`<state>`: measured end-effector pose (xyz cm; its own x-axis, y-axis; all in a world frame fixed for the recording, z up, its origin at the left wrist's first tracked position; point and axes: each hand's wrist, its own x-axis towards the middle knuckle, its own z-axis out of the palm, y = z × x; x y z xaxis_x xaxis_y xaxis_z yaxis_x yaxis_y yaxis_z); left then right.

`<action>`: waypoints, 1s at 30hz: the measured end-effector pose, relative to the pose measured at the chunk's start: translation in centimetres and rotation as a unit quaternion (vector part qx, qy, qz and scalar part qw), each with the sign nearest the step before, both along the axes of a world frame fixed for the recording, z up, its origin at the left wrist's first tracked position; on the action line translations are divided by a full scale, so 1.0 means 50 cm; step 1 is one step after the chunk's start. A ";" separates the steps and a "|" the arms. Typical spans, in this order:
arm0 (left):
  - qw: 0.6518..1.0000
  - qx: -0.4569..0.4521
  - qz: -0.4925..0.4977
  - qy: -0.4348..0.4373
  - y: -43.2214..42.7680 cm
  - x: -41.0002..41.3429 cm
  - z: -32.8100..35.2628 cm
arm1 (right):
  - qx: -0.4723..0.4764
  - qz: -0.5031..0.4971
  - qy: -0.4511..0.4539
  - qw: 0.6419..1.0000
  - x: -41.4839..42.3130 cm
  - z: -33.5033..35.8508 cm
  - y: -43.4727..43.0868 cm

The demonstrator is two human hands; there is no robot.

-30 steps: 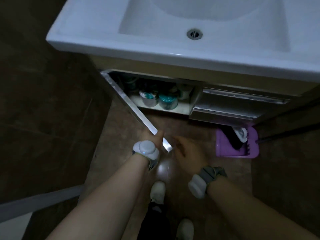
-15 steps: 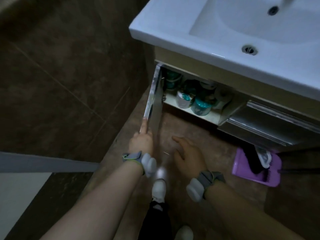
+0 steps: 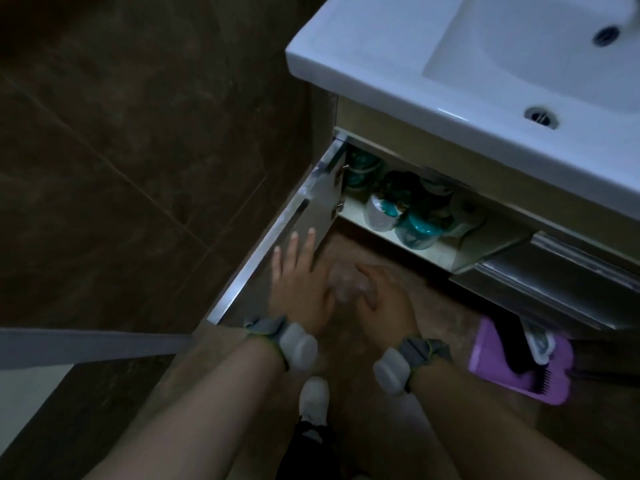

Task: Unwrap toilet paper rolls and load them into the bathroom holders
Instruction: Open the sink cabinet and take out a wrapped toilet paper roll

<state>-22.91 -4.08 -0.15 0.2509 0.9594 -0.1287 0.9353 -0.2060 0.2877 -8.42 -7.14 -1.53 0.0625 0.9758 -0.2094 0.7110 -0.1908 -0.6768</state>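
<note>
The left hand (image 3: 298, 285) holds its fingers straight at the open cabinet door (image 3: 311, 216), probably to keep it wide. The right hand (image 3: 384, 299) hangs relaxed and holds nothing. What look like wrapped toilet paper rolls (image 3: 381, 211) sit untouched on the cabinet shelf (image 3: 437, 252) beneath the sink (image 3: 381, 57).

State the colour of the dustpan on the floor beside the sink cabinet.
The dustpan is purple; it shows best at the lower right of the head view.

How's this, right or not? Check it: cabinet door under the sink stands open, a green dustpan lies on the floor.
Wrong colour: the head view shows the dustpan is purple, not green. The cabinet door under the sink does stand open.
</note>
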 end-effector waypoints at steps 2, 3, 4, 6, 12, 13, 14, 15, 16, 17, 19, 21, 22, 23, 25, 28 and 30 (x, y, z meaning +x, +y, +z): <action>0.999 -0.028 -0.011 0.015 0.022 0.044 -0.046 | 0.023 -0.046 -0.042 0.998 0.043 -0.042 0.020; 0.999 -0.047 -0.014 0.023 0.036 0.060 -0.068 | 0.044 -0.071 -0.060 0.995 0.061 -0.065 0.033; 0.998 -0.060 -0.016 0.026 0.047 0.071 -0.090 | 0.061 -0.079 -0.075 0.992 0.083 -0.088 0.045; 0.997 -0.060 -0.043 0.034 0.072 0.100 -0.150 | 0.064 -0.083 -0.102 0.989 0.142 -0.137 0.073; 0.994 -0.060 -0.085 0.041 0.154 0.137 -0.306 | 0.002 -0.094 -0.213 0.972 0.270 -0.265 0.177; 0.994 -0.058 -0.087 0.033 0.169 0.158 -0.343 | -0.003 -0.099 -0.235 0.967 0.294 -0.303 0.198; 0.994 -0.060 -0.087 0.019 0.180 0.170 -0.367 | -0.001 -0.096 -0.259 0.961 0.311 -0.326 0.220; 0.994 -0.064 -0.089 0.000 0.189 0.180 -0.382 | 0.006 -0.089 -0.283 0.955 0.322 -0.342 0.242; 0.994 -0.061 -0.088 -0.021 0.196 0.191 -0.402 | 0.015 -0.084 -0.303 0.949 0.331 -0.360 0.263; 0.994 -0.055 -0.091 -0.032 0.202 0.201 -0.420 | 0.016 -0.083 -0.314 0.946 0.339 -0.379 0.282; 0.993 -0.044 -0.098 -0.044 0.212 0.215 -0.452 | 0.001 -0.079 -0.328 0.941 0.343 -0.410 0.313; 0.993 -0.043 -0.098 -0.057 0.218 0.222 -0.475 | 0.016 -0.079 -0.346 0.935 0.342 -0.437 0.326; 0.992 -0.043 -0.095 -0.063 0.221 0.224 -0.485 | 0.036 -0.082 -0.355 0.931 0.342 -0.450 0.327; 0.992 -0.042 -0.093 -0.069 0.223 0.225 -0.493 | 0.052 -0.086 -0.357 0.928 0.342 -0.456 0.327; 0.992 -0.041 -0.090 -0.079 0.223 0.229 -0.501 | 0.062 -0.098 -0.344 0.932 0.346 -0.458 0.325; 0.988 -0.041 -0.097 -0.113 0.218 0.228 -0.493 | 0.053 -0.099 -0.315 0.943 0.350 -0.436 0.319; 0.986 -0.043 -0.095 -0.129 0.215 0.221 -0.480 | 0.061 -0.099 -0.307 0.945 0.347 -0.422 0.304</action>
